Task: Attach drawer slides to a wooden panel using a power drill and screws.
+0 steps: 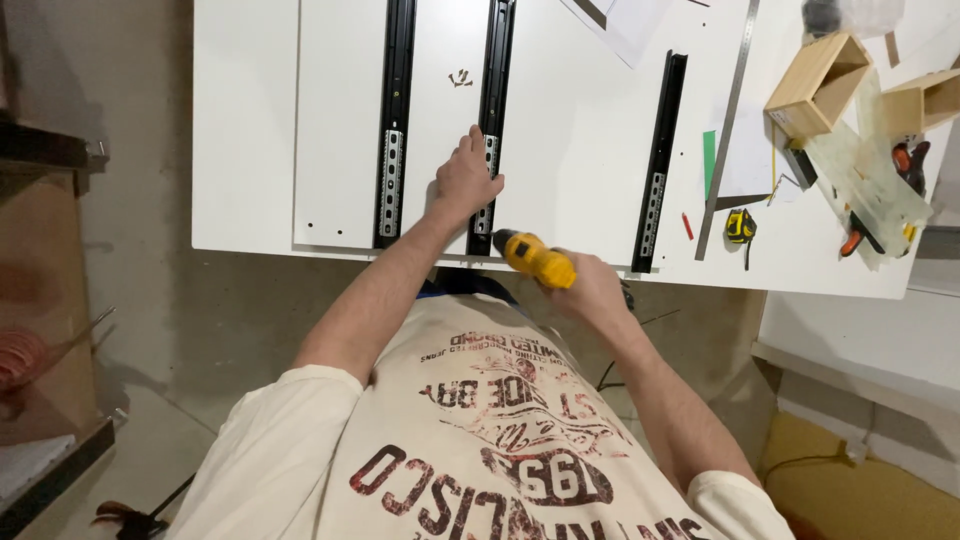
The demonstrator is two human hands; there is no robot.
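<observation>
Fingers of left hand [466, 180] flat on drawer slide [492, 130], right hand [592, 290] clenched around yellow drill [535, 258]

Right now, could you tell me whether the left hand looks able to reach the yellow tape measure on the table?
Probably not without letting go: the left hand presses on a black drawer slide, and the tape measure lies beyond the right hand holding the drill.

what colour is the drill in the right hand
Yellow with a black nose; the drill shows best in the head view, gripped by the right hand.
</observation>
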